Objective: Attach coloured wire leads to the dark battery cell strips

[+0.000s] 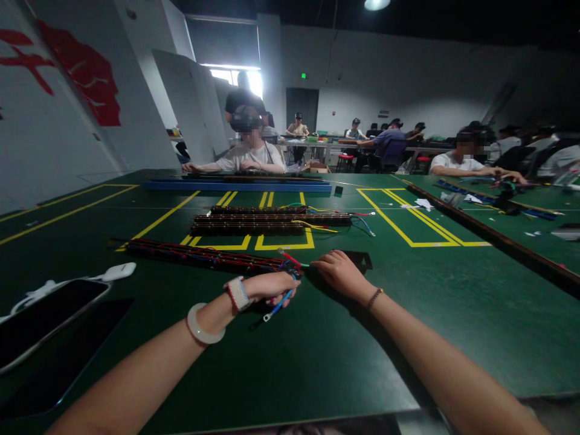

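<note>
Phones [43, 323] lie dark and glossy nearest us, well left of the fingers. Left hand [270, 286] curls closed around a blue wire [277, 305] with a metal lug at its tip; right hand [339, 272] lies flat, fingers loosely bent over a black plate [360, 260]. Just beyond the fingertips, the long wired strip [203, 256] rests on the matte green table [317, 350]. A hard tug could, I'd say, snag those thin red leads.

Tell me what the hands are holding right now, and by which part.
The left hand grips a blue wire near its end. The right hand rests flat on the table, holding nothing.
</note>
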The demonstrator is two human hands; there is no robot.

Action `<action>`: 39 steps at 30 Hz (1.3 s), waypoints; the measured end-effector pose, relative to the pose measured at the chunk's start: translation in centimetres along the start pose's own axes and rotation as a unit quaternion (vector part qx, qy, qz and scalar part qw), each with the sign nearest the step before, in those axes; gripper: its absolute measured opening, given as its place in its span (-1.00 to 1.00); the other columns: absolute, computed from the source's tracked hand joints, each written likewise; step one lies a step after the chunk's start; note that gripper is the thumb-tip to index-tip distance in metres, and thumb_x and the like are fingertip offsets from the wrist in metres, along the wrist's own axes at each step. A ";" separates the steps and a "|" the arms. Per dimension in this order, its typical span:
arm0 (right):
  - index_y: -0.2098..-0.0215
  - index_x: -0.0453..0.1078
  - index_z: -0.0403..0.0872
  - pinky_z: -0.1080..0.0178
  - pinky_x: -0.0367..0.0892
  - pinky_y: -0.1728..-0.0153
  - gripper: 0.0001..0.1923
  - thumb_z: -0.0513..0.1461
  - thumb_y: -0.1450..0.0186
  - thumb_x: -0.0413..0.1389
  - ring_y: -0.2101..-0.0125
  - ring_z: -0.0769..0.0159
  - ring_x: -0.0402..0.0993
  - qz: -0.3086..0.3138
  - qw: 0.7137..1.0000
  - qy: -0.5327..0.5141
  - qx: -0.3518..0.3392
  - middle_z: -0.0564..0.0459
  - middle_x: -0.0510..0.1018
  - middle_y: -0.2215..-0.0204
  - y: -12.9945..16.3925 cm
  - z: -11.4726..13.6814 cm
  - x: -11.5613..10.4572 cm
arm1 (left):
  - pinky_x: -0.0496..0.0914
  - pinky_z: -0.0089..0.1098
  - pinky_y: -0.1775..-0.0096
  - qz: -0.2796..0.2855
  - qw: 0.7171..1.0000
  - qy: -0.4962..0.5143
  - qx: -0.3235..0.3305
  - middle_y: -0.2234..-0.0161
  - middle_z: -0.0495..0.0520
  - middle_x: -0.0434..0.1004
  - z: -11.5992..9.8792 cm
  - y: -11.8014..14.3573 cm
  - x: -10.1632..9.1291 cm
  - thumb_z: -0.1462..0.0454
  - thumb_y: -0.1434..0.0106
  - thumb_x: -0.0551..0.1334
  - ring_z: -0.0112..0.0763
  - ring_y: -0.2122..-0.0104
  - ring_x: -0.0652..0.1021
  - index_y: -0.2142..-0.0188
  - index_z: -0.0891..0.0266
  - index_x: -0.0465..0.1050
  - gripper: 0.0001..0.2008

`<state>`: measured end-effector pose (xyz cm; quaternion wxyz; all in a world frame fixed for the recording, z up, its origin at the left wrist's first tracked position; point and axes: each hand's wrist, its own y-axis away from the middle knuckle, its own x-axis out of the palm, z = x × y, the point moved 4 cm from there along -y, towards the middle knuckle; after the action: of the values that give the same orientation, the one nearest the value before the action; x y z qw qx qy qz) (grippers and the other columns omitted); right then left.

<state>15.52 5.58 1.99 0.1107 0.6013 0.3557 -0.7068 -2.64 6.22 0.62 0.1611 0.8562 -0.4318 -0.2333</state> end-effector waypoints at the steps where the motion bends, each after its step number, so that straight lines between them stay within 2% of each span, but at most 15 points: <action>1: 0.01 0.39 -0.03 0.15 0.13 0.05 -0.69 -0.29 -0.33 -0.05 0.22 0.26 0.33 -0.004 1.000 -0.005 0.004 -0.03 0.50 0.25 0.0 0.0 0.1 | 0.10 -0.55 0.69 0.001 1.000 0.021 -0.010 0.64 0.00 0.42 0.2 -0.1 0.1 -0.07 -0.21 0.06 -0.61 0.77 0.26 0.48 0.28 0.28 -0.56; 4: 0.03 0.41 0.01 0.07 0.05 -0.02 -0.70 -0.30 -0.32 -0.03 0.17 0.24 0.34 -0.029 0.999 -0.033 0.020 -0.03 0.50 0.20 -0.1 0.0 -0.2 | 0.24 -0.52 0.62 0.001 0.995 0.095 -0.033 0.49 0.15 0.54 0.6 -0.5 0.3 -0.10 -0.19 0.07 -0.50 0.66 0.44 0.36 0.32 0.33 -0.51; 7: 0.00 0.37 0.01 0.08 0.07 -0.01 -0.67 -0.32 -0.33 -0.07 0.11 0.25 0.34 -0.058 0.993 -0.093 0.032 -0.04 0.48 0.10 -0.7 0.7 -1.2 | 0.27 -0.51 0.61 0.020 0.987 0.155 -0.030 0.42 0.23 0.57 0.9 -0.8 0.5 -0.07 -0.20 0.10 -0.46 0.61 0.50 0.30 0.37 0.39 -0.52; 10: -0.11 0.24 -0.02 0.14 0.12 -0.01 -0.63 -0.28 -0.34 -0.05 0.00 0.25 0.27 -0.072 0.983 -0.169 0.019 -0.05 0.40 -0.02 -1.8 2.6 -3.0 | 0.33 -0.47 0.55 0.040 0.978 0.204 -0.009 0.41 0.23 0.56 1.2 -0.8 0.6 0.01 -0.22 0.13 -0.42 0.57 0.52 0.29 0.37 0.42 -0.59; 13: -0.17 0.13 -0.02 0.14 0.11 -0.04 -0.49 -0.15 -0.28 0.08 -0.08 0.22 0.20 -0.064 0.972 -0.224 -0.021 -0.06 0.33 -0.09 -3.2 5.6 -4.5 | 0.40 -0.40 0.42 0.052 0.964 0.256 0.051 0.38 0.19 0.56 1.2 -0.5 0.8 0.15 -0.11 0.27 -0.38 0.49 0.55 0.29 0.34 0.44 -0.73; 15: -0.09 0.20 -0.04 0.14 0.13 -0.02 -0.50 -0.08 -0.22 0.13 -0.03 0.21 0.25 -0.072 0.969 -0.234 -0.022 -0.06 0.41 -0.01 -4.1 7.1 -5.1 | 0.42 -0.38 0.34 0.063 0.951 0.289 0.091 0.35 0.17 0.56 1.0 -0.2 1.0 0.21 -0.05 0.32 -0.36 0.43 0.56 0.30 0.32 0.46 -0.75; 17: 0.08 0.29 -0.06 0.16 0.15 0.03 -0.64 -0.07 -0.23 0.13 0.09 0.23 0.34 -0.096 0.971 -0.220 0.009 -0.02 0.50 0.16 -4.8 7.5 -5.4 | 0.42 -0.38 0.35 0.059 0.949 0.294 0.094 0.37 0.17 0.56 1.0 -0.2 1.2 0.16 -0.08 0.29 -0.37 0.45 0.55 0.34 0.33 0.46 -0.75; 20: 0.21 0.33 -0.06 0.18 0.14 0.07 -0.86 -0.18 -0.29 0.04 0.27 0.30 0.39 -0.130 0.974 -0.174 0.071 0.06 0.51 0.36 -5.3 5.7 -5.9 | 0.38 -0.44 0.47 0.034 0.963 0.263 0.052 0.42 0.20 0.55 1.1 -0.7 1.3 0.11 -0.17 0.22 -0.43 0.55 0.52 0.38 0.36 0.46 -0.71; 22: 0.18 0.34 -0.05 0.16 0.12 0.07 -0.85 -0.25 -0.29 0.02 0.29 0.31 0.40 -0.125 0.976 -0.139 0.112 0.08 0.51 0.38 -5.2 3.2 -6.3 | 0.37 -0.46 0.50 0.027 0.966 0.254 0.035 0.43 0.21 0.56 1.1 -1.0 1.4 0.14 -0.18 0.23 -0.43 0.57 0.52 0.38 0.38 0.44 -0.73; 25: 0.10 0.37 0.02 0.07 0.08 0.03 -0.73 -0.21 -0.20 0.11 0.14 0.19 0.37 -0.036 0.984 -0.091 0.147 0.04 0.52 0.22 -4.5 -0.9 -6.1 | 0.39 -0.46 0.48 0.034 0.961 0.275 0.025 0.39 0.24 0.57 1.1 -1.4 1.4 0.15 -0.20 0.21 -0.43 0.54 0.54 0.38 0.38 0.42 -0.74; 28: 0.01 0.37 0.06 0.03 0.04 -0.02 -0.57 -0.12 -0.14 0.18 -0.01 0.07 0.28 0.100 0.985 -0.076 0.121 -0.01 0.46 0.05 -3.6 -3.2 -4.8 | 0.40 -0.48 0.44 0.049 0.947 0.316 0.030 0.33 0.26 0.57 1.0 -1.4 1.6 0.15 -0.23 0.19 -0.48 0.52 0.54 0.33 0.39 0.42 -0.72; 30: -0.05 0.34 0.06 0.00 -0.01 -0.06 -0.44 -0.03 -0.09 0.21 -0.08 0.01 0.20 0.174 0.977 -0.077 0.099 -0.05 0.43 -0.01 -3.0 -3.5 -3.7 | 0.40 -0.49 0.43 0.053 0.939 0.338 0.036 0.30 0.26 0.56 1.0 -1.5 1.7 0.16 -0.25 0.17 -0.50 0.52 0.54 0.28 0.40 0.42 -0.72; 33: -0.08 0.33 0.02 -0.05 -0.11 -0.11 -0.30 0.07 -0.02 0.23 -0.12 -0.05 0.14 0.235 0.966 -0.069 0.081 -0.11 0.42 -0.02 -2.8 -2.7 -2.3 | 0.41 -0.48 0.41 0.050 0.928 0.366 0.037 0.29 0.28 0.56 0.9 -1.5 1.9 0.21 -0.29 0.12 -0.49 0.51 0.54 0.21 0.40 0.38 -0.75; 36: 0.00 0.41 -0.02 -0.03 -0.08 -0.09 -0.36 0.07 0.00 0.24 -0.01 -0.03 0.27 0.257 0.963 -0.044 0.073 -0.13 0.49 0.08 -3.1 -1.6 -1.7 | 0.41 -0.46 0.40 0.041 0.918 0.392 0.034 0.28 0.30 0.56 0.8 -1.5 2.1 0.24 -0.30 0.10 -0.48 0.50 0.55 0.19 0.39 0.33 -0.79; 39: 0.12 0.47 -0.05 0.08 0.09 0.03 -0.48 0.02 0.00 0.25 0.13 0.06 0.37 0.259 0.963 -0.034 0.068 -0.10 0.53 0.20 -3.5 -0.8 -2.1 | 0.39 -0.47 0.42 0.024 0.914 0.402 0.038 0.36 0.23 0.55 1.0 -1.7 2.3 0.24 -0.31 0.10 -0.47 0.51 0.54 0.26 0.36 0.30 -0.82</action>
<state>14.66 8.07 5.20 0.2612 0.6544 0.1346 -0.6967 -0.87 5.22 -1.60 0.2938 0.8726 -0.3596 0.1517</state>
